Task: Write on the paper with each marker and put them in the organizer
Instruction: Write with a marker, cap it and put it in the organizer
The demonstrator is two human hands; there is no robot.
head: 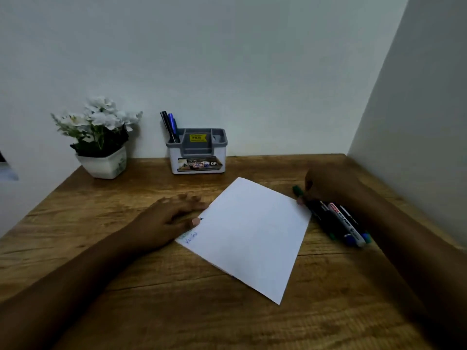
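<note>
1. Markers lie bundled on the desk just right of the paper, touching or nearly touching its right edge; long axes run from far-left to near-right, caps of blue and green at the near end
2. One green-capped marker sits at the far end of the bundle, directly under your right hand; fingertips are curled down onto it, thumb side hidden, so a closed grasp cannot be confirmed, only contact
3. Your right hand is plainly the nearer one to the bundle; judged step: picking the next marker to write with
4. Your left hand lies flat, fingers extended and released, holding nothing; thumb tip presses the paper's left edge beside faint blue and green scribbles
5. Organizer stands at the back against the wall, well apart from both hands, with two markers already upright in its left compartment
6. Flower pot stands left of the organizer, clear of the work
</note>
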